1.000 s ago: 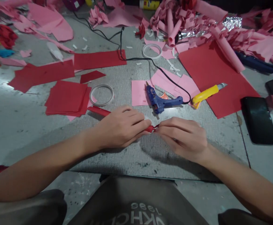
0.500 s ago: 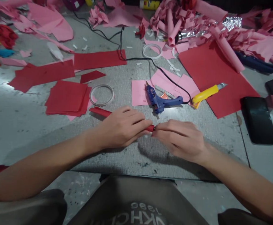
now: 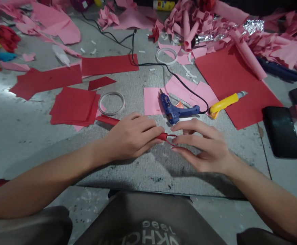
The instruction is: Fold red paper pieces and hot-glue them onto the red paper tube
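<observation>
My left hand lies over a thin red paper roll, its fingers wrapped round it. One end of the roll sticks out on the left past the hand, the other just beyond the fingertips. From that right end two thin red strands reach toward my right hand. The thumb and fingers there are spread apart around the strands; whether a fingertip touches them I cannot tell. Beyond the hands rests a blue hot glue gun, with a pink paper square beside it.
A yellow utility knife with its blade out lies by a large red sheet. Stacked red squares and a tape ring are at left. A black phone lies right. Crumpled pink paper fills the back; a black cord crosses the table.
My right hand has opened from its pinch at the roll's end and drawn slightly back, its fingers spreading. Red strands now show at that end. My left hand keeps its hold.
</observation>
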`<state>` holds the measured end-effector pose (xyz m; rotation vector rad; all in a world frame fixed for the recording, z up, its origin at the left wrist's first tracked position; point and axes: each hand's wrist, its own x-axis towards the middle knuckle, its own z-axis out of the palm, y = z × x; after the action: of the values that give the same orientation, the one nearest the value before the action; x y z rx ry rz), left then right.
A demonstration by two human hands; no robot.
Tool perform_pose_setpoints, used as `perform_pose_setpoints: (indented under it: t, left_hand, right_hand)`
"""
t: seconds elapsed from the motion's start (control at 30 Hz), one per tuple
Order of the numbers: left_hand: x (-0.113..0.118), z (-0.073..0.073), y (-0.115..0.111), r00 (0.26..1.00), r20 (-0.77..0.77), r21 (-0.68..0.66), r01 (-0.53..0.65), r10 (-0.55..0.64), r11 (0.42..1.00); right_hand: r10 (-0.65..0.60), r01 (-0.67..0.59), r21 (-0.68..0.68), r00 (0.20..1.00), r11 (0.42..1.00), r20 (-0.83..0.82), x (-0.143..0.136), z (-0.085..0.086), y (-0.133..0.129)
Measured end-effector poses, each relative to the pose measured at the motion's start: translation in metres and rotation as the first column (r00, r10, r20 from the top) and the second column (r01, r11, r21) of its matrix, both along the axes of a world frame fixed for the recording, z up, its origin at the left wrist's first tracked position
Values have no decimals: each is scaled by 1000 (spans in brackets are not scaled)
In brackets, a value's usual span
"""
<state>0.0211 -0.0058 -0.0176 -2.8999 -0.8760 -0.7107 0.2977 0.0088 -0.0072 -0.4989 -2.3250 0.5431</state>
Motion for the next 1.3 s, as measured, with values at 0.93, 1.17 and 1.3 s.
perform_pose_setpoints:
  t: [0.93, 1.17, 1.3]
  left_hand:
    - [3, -2, -1, 1000, -25, 13, -16, 17, 1000]
    - [0, -7, 3, 996, -84, -49, -35, 31, 998]
    - [-2, -11, 5, 988, -152, -110, -41, 24, 993]
  right_hand:
    - [-53, 53, -22, 999, 998, 3, -12, -4, -4]
    - [-205, 204, -32, 978, 978, -35, 0, -1, 12]
    - [-316, 300, 105, 921, 948, 227, 11, -15, 34]
